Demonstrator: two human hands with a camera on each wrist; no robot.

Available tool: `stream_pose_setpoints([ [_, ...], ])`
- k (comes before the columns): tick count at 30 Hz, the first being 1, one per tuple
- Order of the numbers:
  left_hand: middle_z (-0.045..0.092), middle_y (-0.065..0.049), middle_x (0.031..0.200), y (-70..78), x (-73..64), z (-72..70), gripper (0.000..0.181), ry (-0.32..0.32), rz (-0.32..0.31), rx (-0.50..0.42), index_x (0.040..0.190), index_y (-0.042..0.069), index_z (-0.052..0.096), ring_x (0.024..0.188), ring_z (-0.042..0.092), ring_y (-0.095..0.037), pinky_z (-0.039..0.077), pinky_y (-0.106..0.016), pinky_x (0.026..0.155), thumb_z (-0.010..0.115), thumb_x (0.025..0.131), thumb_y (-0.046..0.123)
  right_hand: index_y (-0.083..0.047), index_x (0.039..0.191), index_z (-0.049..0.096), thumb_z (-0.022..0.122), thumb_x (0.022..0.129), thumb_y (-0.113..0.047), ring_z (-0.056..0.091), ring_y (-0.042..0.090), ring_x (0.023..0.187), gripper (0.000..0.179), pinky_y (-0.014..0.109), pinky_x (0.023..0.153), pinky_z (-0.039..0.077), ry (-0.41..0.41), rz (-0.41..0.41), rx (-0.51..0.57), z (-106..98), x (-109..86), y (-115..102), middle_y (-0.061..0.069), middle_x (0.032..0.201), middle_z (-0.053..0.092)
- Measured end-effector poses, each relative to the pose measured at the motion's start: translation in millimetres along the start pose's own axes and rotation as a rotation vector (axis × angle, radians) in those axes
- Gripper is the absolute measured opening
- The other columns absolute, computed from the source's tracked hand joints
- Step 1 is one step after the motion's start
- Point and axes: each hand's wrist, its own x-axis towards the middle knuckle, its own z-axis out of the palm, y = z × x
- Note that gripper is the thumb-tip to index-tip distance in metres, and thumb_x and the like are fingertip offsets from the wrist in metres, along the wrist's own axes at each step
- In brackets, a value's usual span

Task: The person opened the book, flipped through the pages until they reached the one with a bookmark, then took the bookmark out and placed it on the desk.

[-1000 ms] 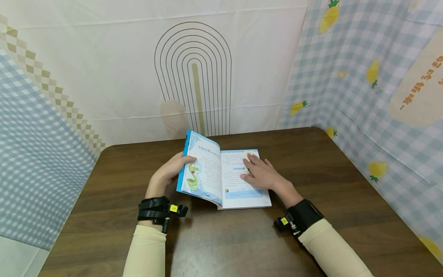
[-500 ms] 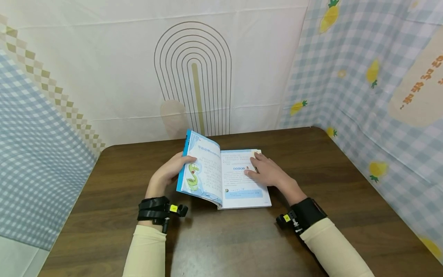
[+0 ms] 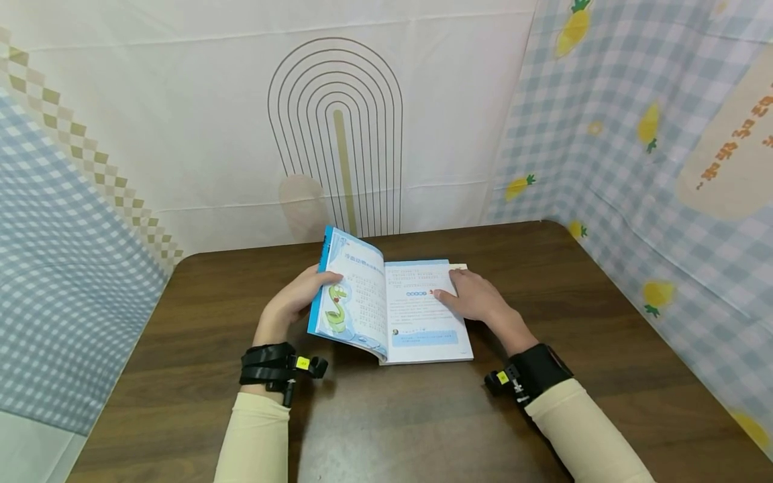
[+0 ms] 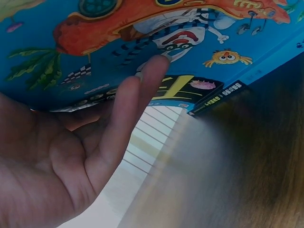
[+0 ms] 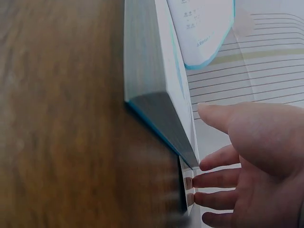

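An open book (image 3: 423, 315) with a blue cover lies on the table, its left side raised. My left hand (image 3: 296, 295) holds that side, thumb on the page with the green snake and fingers behind the illustrated cover (image 4: 199, 47). At the upper right corner, a small cream card (image 3: 459, 266) sticks out past the page edge. My right hand (image 3: 480, 298) lies over that edge, thumb extended above the page and fingers on the card. In the right wrist view the fingertips (image 5: 202, 180) touch the card (image 5: 189, 190), beyond the thick page block.
The brown wooden table (image 3: 374, 429) spreads around the book. A white cloth (image 3: 199, 134) with printed arches hangs behind its back edge. Checked cloth (image 3: 604, 147) hangs at the right and also at the left.
My right hand has slid right across the page to its edge, and the cream card has moved right with it, past the page. My left hand and the book stay put.
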Motion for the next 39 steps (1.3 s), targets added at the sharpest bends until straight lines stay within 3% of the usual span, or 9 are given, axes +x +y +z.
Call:
stream_pose_setpoints([
  [15,0.075,-0.012,0.108,-0.6,0.8,-0.8,0.048,0.002,-0.001,-0.010,0.154,0.003,0.043,0.085,0.077,-0.022,0.064,-0.033,0.072,0.050,0.111,0.024,0.008,0.153,0.047,0.058,0.108,-0.046,0.051,0.045,0.140,0.071,0.059,0.112,0.045,0.045,-0.005,0.048,0.7,1.6,1.1,0.029,0.154,0.052],
  [23,0.075,-0.010,0.107,2.7,0.0,-0.4,0.047,-0.003,-0.008,-0.009,0.153,0.002,0.043,0.085,0.077,-0.020,0.064,-0.032,0.073,0.048,0.112,0.025,0.010,0.154,0.045,0.059,0.109,-0.042,0.045,0.048,0.144,0.070,0.062,0.114,0.042,0.088,0.007,0.024,-0.8,1.7,-1.0,0.031,0.156,0.047],
  [27,0.073,-0.013,0.108,5.0,0.8,-1.3,0.053,-0.008,-0.003,-0.006,0.153,0.004,0.042,0.087,0.076,-0.021,0.063,-0.032,0.076,0.042,0.115,0.040,0.010,0.153,0.047,0.060,0.108,-0.041,0.046,0.048,0.144,0.069,0.063,0.113,0.043,0.119,0.002,0.008,-3.9,1.9,-3.1,0.032,0.156,0.046],
  [29,0.068,-0.016,0.121,5.9,0.9,-2.0,0.069,-0.027,0.019,-0.031,0.158,0.006,0.036,0.099,0.073,-0.024,0.062,-0.036,0.085,0.031,0.113,0.058,0.009,0.153,0.047,0.060,0.108,-0.042,0.045,0.048,0.144,0.070,0.063,0.114,0.042,0.130,-0.003,-0.010,-6.0,1.9,-4.8,0.032,0.156,0.046],
  [33,0.047,-0.022,0.155,6.3,1.9,-3.1,0.102,-0.032,0.091,-0.106,0.168,0.012,0.020,0.135,0.055,-0.037,0.050,-0.050,0.110,0.011,0.097,0.085,0.007,0.156,0.044,0.052,0.111,-0.046,0.040,0.049,0.147,0.070,0.066,0.118,0.034,0.170,-0.027,-0.025,-9.2,2.5,-6.3,0.032,0.158,0.044],
  [36,0.033,-0.022,0.167,5.7,3.7,-3.6,0.102,-0.006,0.149,-0.139,0.171,0.015,0.012,0.151,0.039,-0.042,0.038,-0.057,0.120,0.014,0.097,0.085,0.002,0.161,0.038,0.042,0.115,-0.044,0.035,0.050,0.151,0.066,0.070,0.120,0.027,0.192,-0.034,-0.012,-11.6,1.7,-5.3,0.031,0.161,0.040],
  [39,0.032,-0.018,0.169,5.7,4.6,-3.5,0.096,0.037,0.179,-0.134,0.171,0.016,0.014,0.156,0.032,-0.037,0.035,-0.054,0.122,0.019,0.100,0.082,-0.003,0.165,0.032,0.033,0.116,-0.042,0.029,0.051,0.153,0.063,0.074,0.120,0.022,0.199,-0.024,0.010,-13.5,1.5,-3.7,0.029,0.164,0.037],
])
